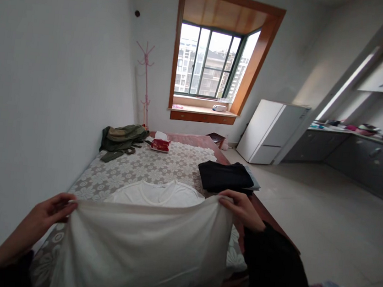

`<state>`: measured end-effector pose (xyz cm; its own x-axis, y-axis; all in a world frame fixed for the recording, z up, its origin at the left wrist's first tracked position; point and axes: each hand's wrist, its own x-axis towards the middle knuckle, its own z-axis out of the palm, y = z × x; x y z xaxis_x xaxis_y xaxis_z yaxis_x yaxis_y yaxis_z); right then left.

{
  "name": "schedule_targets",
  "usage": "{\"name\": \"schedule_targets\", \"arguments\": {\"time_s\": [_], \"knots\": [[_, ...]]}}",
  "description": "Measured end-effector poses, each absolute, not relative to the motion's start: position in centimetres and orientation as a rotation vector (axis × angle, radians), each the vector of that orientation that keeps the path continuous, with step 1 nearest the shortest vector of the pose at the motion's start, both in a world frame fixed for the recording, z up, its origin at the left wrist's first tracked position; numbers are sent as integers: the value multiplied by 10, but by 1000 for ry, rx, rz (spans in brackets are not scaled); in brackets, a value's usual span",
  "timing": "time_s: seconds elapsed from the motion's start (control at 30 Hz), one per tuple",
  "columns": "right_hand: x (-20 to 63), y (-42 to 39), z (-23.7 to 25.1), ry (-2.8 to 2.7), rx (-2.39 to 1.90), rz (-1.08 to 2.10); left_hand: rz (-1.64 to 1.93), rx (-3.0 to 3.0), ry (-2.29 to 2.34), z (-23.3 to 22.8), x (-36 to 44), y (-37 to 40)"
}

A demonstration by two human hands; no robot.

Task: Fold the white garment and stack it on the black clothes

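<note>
Head view: the left hand [46, 217] and right hand [241, 209] each pinch an edge of a white shirt [145, 244], lifted and stretched between them at the near end of the table [133, 169]; its collar lies flat beyond; a lace cloth covers the table; folded dark clothes [224, 176] sit right, a green jacket [123, 138] far left; a window [214, 63] and fridge [270, 132] stand beyond.

The white T-shirt [145, 244] lies on the lace-covered bed, collar end flat and pointing toward the window. Its lower part is lifted and stretched taut, pinched at both corners, hanging toward the viewer.
</note>
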<state>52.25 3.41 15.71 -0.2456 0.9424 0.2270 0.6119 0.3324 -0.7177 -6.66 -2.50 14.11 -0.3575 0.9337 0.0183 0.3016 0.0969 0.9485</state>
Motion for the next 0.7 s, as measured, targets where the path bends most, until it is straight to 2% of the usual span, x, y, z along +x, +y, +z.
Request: {"name": "schedule_targets", "arguments": {"time_s": [0.17, 0.3, 0.5, 0.7], "knots": [[472, 143, 127, -2310, -1743, 134, 1161, 1378, 1796, 110, -60, 83], [442, 186, 92, -2372, -1811, 24, 1111, 1443, 1906, 73, -57, 131], [431, 191, 54, -2417, -1864, -117, 1078, 1497, 2072, 36, -61, 139], [443, 176, 61, -2355, -1836, -241, 1124, 1555, 2107, 45, -73, 126]]}}
